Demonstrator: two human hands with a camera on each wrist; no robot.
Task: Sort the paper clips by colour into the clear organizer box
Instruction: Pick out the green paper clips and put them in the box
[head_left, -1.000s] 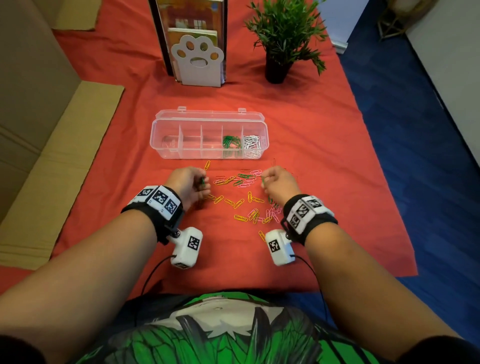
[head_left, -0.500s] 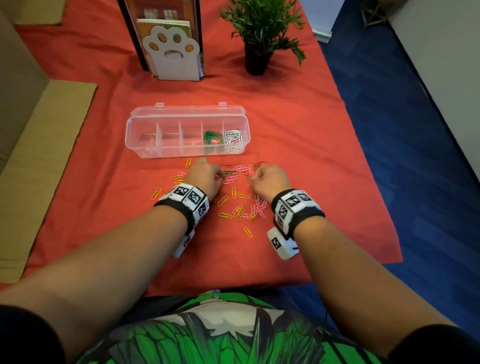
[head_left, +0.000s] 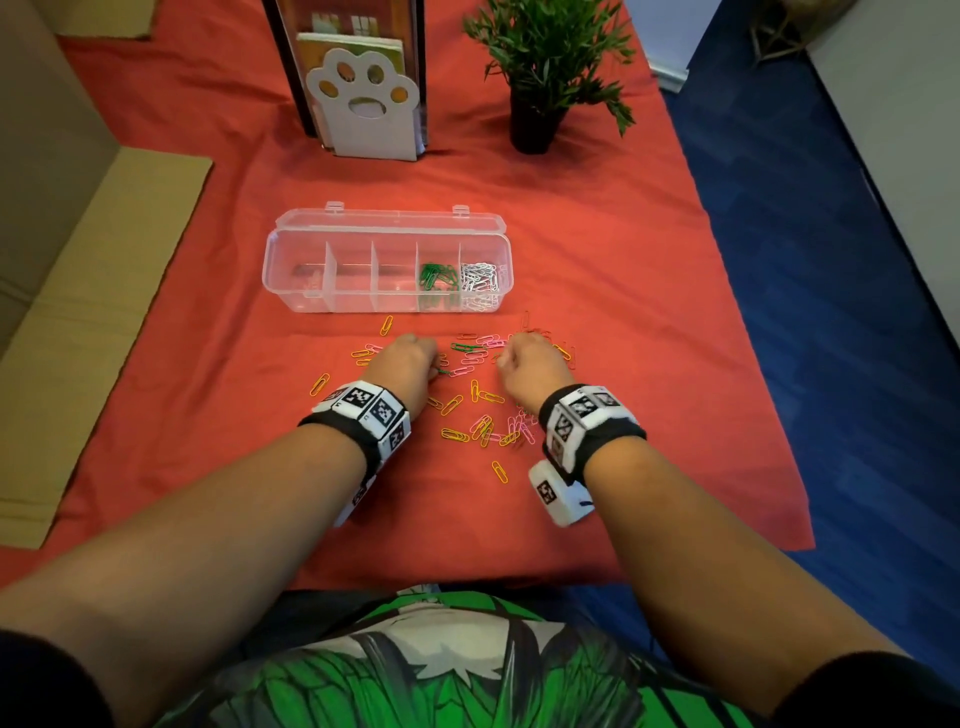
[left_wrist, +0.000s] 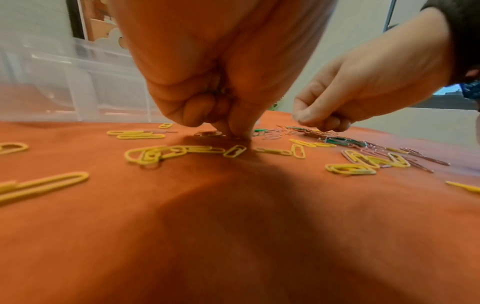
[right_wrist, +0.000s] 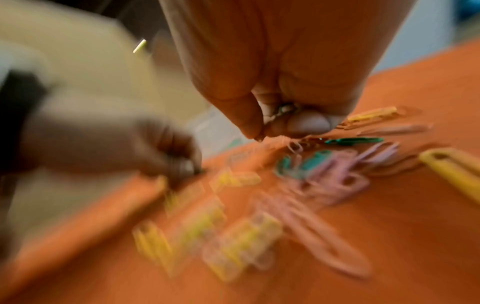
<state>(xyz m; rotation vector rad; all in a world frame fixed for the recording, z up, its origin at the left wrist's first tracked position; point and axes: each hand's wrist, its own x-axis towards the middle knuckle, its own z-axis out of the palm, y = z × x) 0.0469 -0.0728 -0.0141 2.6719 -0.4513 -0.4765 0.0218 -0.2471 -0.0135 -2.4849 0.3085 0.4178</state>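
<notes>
The clear organizer box (head_left: 387, 306) lies open on the red cloth, with green clips (head_left: 435, 275) in its fourth compartment and white clips (head_left: 480, 278) in the fifth. Loose yellow, pink, green and red paper clips (head_left: 480, 428) are scattered in front of it. My left hand (head_left: 434, 364) is curled, its fingertips (left_wrist: 233, 131) pinching down at a clip on the cloth, with something glinting in its palm. My right hand (head_left: 506, 358) is curled over the pile's far side and grips a small bunch of clips (right_wrist: 283, 109) in its fist; their colour is unclear.
A paw-print book stand (head_left: 363, 104) and a potted plant (head_left: 540, 67) stand behind the box. Flat cardboard (head_left: 104, 270) lies to the left. The cloth's edge (head_left: 753, 364) runs down the right side, with blue floor beyond.
My left hand has moved forward and right into the scattered clips. The right hand has edged forward over the pile's far end. The head view has shifted.
</notes>
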